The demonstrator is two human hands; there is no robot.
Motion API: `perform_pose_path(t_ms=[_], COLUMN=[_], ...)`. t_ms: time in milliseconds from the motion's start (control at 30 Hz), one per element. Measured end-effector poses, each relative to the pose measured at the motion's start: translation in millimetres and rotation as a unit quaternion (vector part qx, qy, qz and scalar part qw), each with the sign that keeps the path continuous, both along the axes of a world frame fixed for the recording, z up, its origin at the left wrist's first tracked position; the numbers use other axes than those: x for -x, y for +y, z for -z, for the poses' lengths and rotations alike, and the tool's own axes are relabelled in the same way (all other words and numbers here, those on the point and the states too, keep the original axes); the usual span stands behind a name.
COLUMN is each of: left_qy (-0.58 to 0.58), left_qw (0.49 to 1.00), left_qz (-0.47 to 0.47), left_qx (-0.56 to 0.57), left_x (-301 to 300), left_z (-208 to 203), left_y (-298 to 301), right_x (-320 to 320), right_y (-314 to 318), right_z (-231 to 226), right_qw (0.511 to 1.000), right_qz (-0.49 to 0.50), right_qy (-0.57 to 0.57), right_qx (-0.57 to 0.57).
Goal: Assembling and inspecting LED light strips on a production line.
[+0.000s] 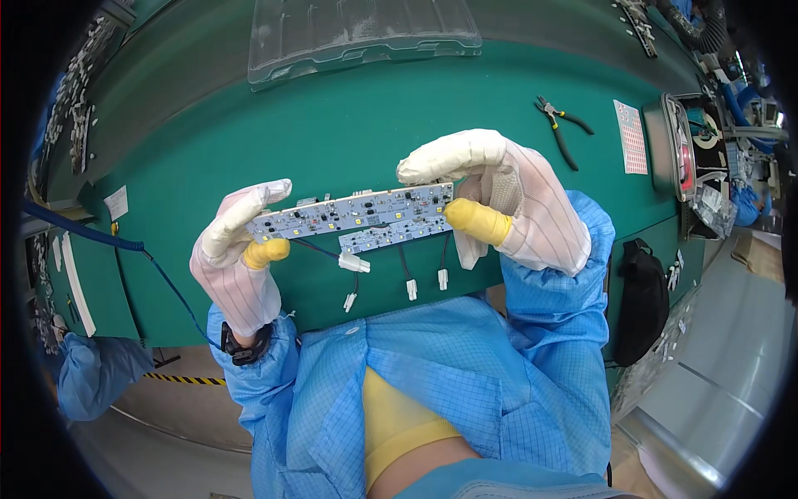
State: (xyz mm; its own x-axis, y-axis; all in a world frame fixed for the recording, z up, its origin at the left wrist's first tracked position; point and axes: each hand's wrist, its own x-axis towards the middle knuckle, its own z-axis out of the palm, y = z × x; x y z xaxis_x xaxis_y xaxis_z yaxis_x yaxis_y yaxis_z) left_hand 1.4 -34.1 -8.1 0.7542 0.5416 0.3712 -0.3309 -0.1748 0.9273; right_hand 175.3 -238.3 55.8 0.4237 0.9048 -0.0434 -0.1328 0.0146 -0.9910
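Above the near part of the green table, I hold a long white circuit board [357,213] with small yellow LEDs between both hands, tilted slightly up to the right. My left hand [239,233], gloved with a yellow cot on the thumb, pinches its left end. At the right end, my right hand [515,200], gloved the same way, grips between thumb and fingers. A second, shorter board strip [391,238] shows just below the first; whether the two are joined, I cannot tell. Dark wires with several white connectors [354,263] dangle beneath. A black wrist strap [247,345] circles my left wrist.
A clear plastic tray [366,68] lies at the far edge. Cutting pliers [559,125], a label sheet [631,137] and a metal box [662,150] lie to the right. A blue cord [83,226] crosses the left side. A co-worker's sleeve [96,378] shows at lower left.
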Motion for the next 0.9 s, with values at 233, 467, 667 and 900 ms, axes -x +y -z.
perform_pose_path(t_ms=[233,467,667,900], left_qy=[0.025,0.007,0.025,0.078], left_qw=[1.0,0.999,0.999,0.997], left_qz=[0.005,0.009,0.017,-0.02], left_qx=[0.018,0.048,0.043,-0.011], left_x=[-2.4,-1.5,-1.2,-4.8], left_z=[-6.3,-8.6,-22.0,-21.1], left_y=[1.0,-2.1,-13.1,-8.7], right_x=[-1.9,2.6,-3.4,0.1], right_y=[2.5,5.0,8.1,7.7], right_z=[-4.0,5.0,14.0,14.4], right_qw=[0.999,0.999,0.998,0.998], right_qz=[0.002,0.039,0.046,0.047], right_qy=[0.027,-0.009,0.008,0.017], right_qx=[0.026,0.018,0.042,0.023])
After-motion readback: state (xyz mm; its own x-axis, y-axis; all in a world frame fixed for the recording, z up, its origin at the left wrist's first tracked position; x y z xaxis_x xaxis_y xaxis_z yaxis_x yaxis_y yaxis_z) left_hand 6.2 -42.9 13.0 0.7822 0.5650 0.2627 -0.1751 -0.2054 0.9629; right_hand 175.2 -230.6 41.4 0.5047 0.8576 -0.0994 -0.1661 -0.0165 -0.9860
